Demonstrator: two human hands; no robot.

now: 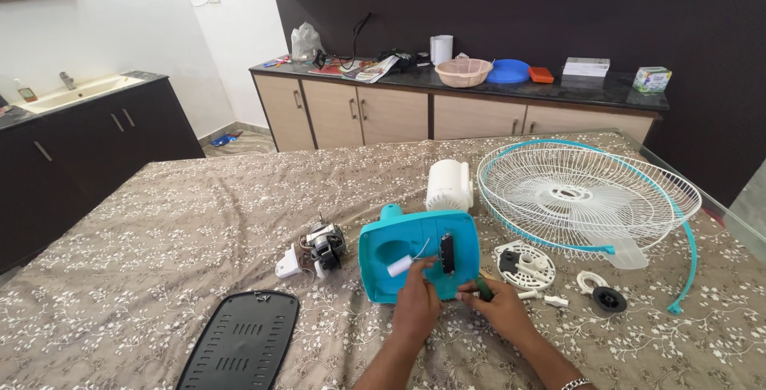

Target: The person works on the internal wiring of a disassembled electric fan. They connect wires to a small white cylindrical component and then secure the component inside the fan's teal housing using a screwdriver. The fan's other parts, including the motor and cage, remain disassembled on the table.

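A teal fan base (pixel 407 240) lies upside down on the patterned tablecloth (pixel 159 238), with a white cylinder and a small black part set into its hollow. My left hand (pixel 416 304) rests on the base's near edge, fingers pinching at the black part and white wire. Beside it, my right hand (pixel 499 304) holds a green-handled screwdriver (pixel 483 288) against the base's right corner.
A fan motor (pixel 319 248) lies to the left, a black base plate (pixel 241 344) at the near left. A white motor cover (pixel 448 184), a wire fan guard (pixel 586 192) with a teal ring, and small white and black parts (pixel 558 278) sit to the right. Cabinets stand behind.
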